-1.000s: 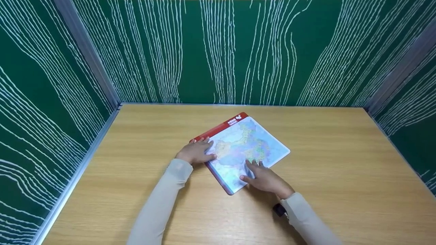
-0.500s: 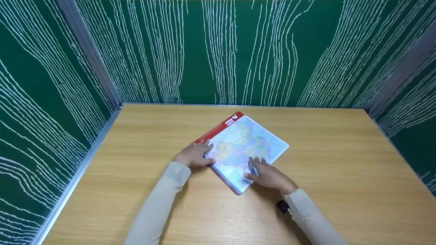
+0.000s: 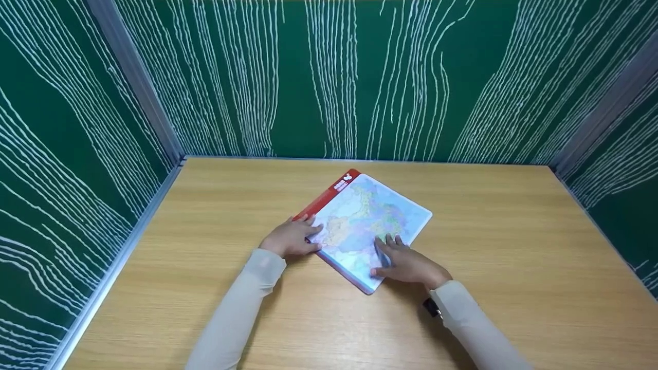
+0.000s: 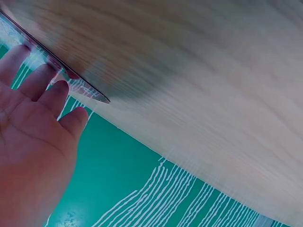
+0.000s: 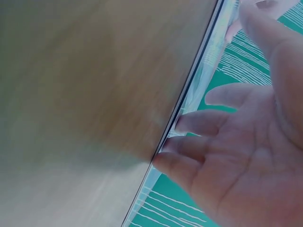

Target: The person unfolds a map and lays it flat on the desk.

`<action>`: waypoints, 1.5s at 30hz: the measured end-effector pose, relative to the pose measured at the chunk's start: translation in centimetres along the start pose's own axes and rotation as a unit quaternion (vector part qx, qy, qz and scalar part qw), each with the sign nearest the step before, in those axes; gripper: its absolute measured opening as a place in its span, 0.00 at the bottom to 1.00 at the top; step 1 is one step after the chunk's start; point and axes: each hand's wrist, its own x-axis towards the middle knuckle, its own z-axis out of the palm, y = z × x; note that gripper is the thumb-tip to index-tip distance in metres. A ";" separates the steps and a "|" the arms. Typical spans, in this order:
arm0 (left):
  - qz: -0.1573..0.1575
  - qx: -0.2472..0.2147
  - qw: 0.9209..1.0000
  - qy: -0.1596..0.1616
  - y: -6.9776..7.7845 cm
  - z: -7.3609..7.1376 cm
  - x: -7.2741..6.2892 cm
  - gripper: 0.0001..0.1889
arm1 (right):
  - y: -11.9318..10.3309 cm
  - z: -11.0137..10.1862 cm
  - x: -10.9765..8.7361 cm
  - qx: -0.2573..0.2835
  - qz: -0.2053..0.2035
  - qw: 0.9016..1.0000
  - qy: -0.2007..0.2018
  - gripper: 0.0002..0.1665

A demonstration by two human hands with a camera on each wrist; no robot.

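A flat map sheet [image 3: 354,218] with a red title band lies turned at an angle on the wooden table, its pastel regions facing up. My left hand [image 3: 289,239] rests on its left corner with the fingers spread, tips over the red band and thumb along the lower left edge. On the lower right edge my right hand [image 3: 411,264] lies with extended fingers touching the printed face. Seen edge-on in the left wrist view, the map [image 4: 85,88] looks thin and glossy beside the fingertips. The right wrist view has my fingertips at the edge of the map [image 5: 206,66].
Wood-grain table [image 3: 514,231] surrounds the map. Green panels with white wavy lines [image 3: 298,77] rise behind it and on both sides, joined by grey metal posts [image 3: 136,77]. A small black device [image 3: 432,307] sits at the right wrist.
The map has turned counterclockwise: its top corner shifted left, its bottom corner right and its right corner farther away. My right hand moved slightly right, my left slightly nearer me.
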 end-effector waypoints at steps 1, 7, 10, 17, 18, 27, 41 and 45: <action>0.006 0.001 1.000 0.001 0.0 0.0 0.0 0.35 | 0.1 -0.1 0.0 -0.007 -0.011 1.000 -0.001 0.55; 0.011 0.002 1.000 -0.006 0.3 0.0 0.0 0.32 | 0.6 -0.5 0.0 -0.054 -0.085 0.995 -0.001 0.52; -0.002 -0.002 1.000 -0.009 0.5 0.1 -0.2 0.33 | 0.6 -0.7 0.1 -0.065 -0.091 0.994 -0.006 0.51; -0.014 -0.002 1.000 -0.002 1.0 0.3 -0.6 0.32 | 0.5 -1.2 0.4 -0.065 -0.059 0.996 -0.018 0.50; -0.015 -0.003 1.000 0.000 1.0 0.4 -0.6 0.32 | 0.6 -1.3 0.4 -0.064 -0.054 0.996 -0.019 0.50; -0.025 -0.001 1.000 0.004 1.5 0.7 -0.9 0.33 | 1.3 -1.8 0.9 -0.054 -0.055 0.997 -0.027 0.49; -0.026 -0.007 0.999 0.021 2.8 1.1 -1.4 0.34 | 2.7 -3.0 1.9 -0.025 -0.064 0.997 -0.033 0.50; -0.027 0.000 0.999 0.026 3.0 1.3 -1.6 0.34 | 2.7 -3.1 2.2 -0.021 -0.054 0.998 -0.037 0.50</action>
